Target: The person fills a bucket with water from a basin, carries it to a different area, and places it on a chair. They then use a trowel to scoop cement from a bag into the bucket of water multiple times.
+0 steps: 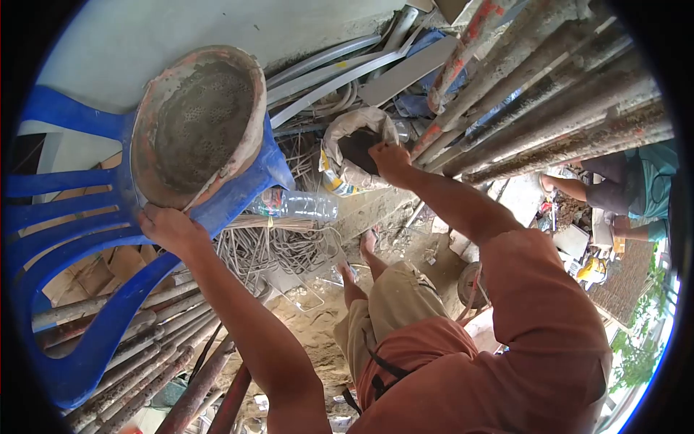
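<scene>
A round basin point(249, 155) full of wet grey mortar point(206, 119) rests on a blue plastic chair point(246, 199). My left hand point(170, 228) is at the basin's near rim, its fingers closed round the edge. To the right, an open cement bag point(340, 170) with its top rolled down holds dark grey powder point(358, 148). My right hand point(390, 163) is closed over the bag's right side, at the edge of its mouth. What lies inside its fingers is hidden.
Dirty metal pipes point(549, 116) lean at the upper right, with more pipes point(155, 340) at the lower left. A plastic bottle point(311, 205) and bundled metal rods point(267, 249) lie between bag and chair. Another person point(622, 184) is at the far right.
</scene>
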`<action>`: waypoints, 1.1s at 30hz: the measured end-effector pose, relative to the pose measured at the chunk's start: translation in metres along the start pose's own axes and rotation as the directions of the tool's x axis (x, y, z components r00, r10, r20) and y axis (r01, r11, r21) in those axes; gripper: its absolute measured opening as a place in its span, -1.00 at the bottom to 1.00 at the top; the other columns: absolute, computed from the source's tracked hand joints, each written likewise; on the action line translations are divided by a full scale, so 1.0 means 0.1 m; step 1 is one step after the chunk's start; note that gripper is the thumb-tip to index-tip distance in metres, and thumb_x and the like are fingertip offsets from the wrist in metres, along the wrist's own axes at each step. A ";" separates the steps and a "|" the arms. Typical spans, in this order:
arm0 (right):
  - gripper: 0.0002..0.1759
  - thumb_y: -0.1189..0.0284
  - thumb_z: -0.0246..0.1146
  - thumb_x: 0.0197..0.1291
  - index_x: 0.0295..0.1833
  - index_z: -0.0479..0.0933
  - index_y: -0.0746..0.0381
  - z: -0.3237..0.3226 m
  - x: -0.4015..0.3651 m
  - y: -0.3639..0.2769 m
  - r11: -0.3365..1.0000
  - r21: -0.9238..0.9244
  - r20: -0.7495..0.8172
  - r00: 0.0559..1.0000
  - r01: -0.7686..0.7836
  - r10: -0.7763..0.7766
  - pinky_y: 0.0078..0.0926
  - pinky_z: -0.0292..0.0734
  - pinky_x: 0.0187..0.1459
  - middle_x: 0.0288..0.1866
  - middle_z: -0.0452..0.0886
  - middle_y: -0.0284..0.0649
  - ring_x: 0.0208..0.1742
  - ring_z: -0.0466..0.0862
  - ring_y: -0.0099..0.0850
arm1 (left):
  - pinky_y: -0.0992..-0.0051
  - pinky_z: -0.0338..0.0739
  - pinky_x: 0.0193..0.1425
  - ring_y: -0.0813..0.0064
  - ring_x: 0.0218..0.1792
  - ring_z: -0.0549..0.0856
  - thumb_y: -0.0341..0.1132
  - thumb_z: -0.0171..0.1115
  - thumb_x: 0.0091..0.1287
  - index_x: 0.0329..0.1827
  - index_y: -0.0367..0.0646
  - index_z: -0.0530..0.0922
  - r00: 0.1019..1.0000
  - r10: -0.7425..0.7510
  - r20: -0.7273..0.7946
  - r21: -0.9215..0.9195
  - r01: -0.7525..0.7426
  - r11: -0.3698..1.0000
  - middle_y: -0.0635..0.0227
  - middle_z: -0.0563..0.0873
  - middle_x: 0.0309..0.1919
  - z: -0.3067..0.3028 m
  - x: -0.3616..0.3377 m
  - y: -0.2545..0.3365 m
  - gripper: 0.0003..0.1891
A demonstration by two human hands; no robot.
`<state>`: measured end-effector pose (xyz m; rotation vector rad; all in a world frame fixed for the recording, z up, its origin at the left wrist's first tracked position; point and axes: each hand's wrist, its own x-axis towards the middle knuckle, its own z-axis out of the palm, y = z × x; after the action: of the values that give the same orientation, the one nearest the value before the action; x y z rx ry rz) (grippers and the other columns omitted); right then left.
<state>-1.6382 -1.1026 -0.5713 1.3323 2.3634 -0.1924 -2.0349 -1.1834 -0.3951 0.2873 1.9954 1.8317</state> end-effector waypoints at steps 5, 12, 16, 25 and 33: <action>-0.53 0.48 0.14 0.15 0.18 0.31 0.41 0.24 -0.18 -0.27 0.995 0.096 -0.045 0.998 0.042 -0.038 -0.19 0.62 -0.36 -0.37 0.66 -0.04 -0.34 0.71 -0.10 | 0.37 0.50 0.17 0.32 0.11 0.55 -0.40 -0.01 0.39 0.30 -0.37 0.22 0.992 0.123 -0.011 0.160 -0.120 0.980 0.20 0.44 0.14 0.02 -0.12 0.00 -0.56; -0.47 0.45 0.23 0.04 0.12 0.25 0.38 0.22 -0.35 -0.16 0.961 0.206 0.247 0.960 -0.183 0.130 -0.13 0.61 -0.16 -0.14 0.62 0.10 -0.10 0.71 -0.05 | 0.35 0.51 0.07 0.26 0.03 0.57 -0.22 -0.08 0.45 0.24 -0.41 0.27 0.993 0.112 -0.038 0.144 -0.106 0.984 0.07 0.44 0.11 -0.05 0.06 -0.19 -0.55; -0.44 0.42 0.18 0.05 0.17 0.19 0.32 0.24 -0.21 -0.26 0.901 0.333 0.375 0.916 -0.277 0.142 -0.12 0.59 -0.11 -0.02 0.58 0.12 -0.05 0.68 0.01 | 0.25 0.49 0.04 0.20 0.02 0.57 -0.11 -0.10 0.43 0.22 -0.38 0.30 0.959 0.280 0.047 0.342 -0.278 0.897 0.06 0.47 0.12 -0.09 0.04 -0.23 -0.50; -0.61 0.30 0.15 0.19 0.02 0.13 0.10 0.53 -0.12 -0.36 -0.202 0.763 0.647 0.733 -0.615 0.212 -0.54 0.03 -0.81 -0.65 0.31 -0.33 -0.77 0.30 -0.55 | 0.45 0.53 0.06 0.43 0.07 0.55 -0.43 0.03 0.37 0.27 -0.35 0.24 0.992 -0.030 -0.123 -0.069 0.021 0.997 0.24 0.40 0.12 0.02 -0.16 0.02 -0.57; -0.69 0.34 0.19 0.26 -0.45 0.21 0.09 0.70 -0.13 -0.41 -0.753 0.570 0.531 0.847 -0.330 0.031 -0.67 -0.06 -0.79 -0.60 0.29 -0.38 -0.75 0.20 -0.65 | 0.60 0.49 -0.03 0.45 0.00 0.57 -0.41 0.03 0.35 0.11 -0.37 0.41 0.990 -0.017 -0.138 -0.044 0.011 0.999 0.24 0.52 0.00 0.16 -0.15 0.17 -0.69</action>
<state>-1.6465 -1.1572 -0.6321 2.1832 0.3226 -2.9547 -2.0167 -1.1736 -0.3771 0.1371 2.0403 1.9304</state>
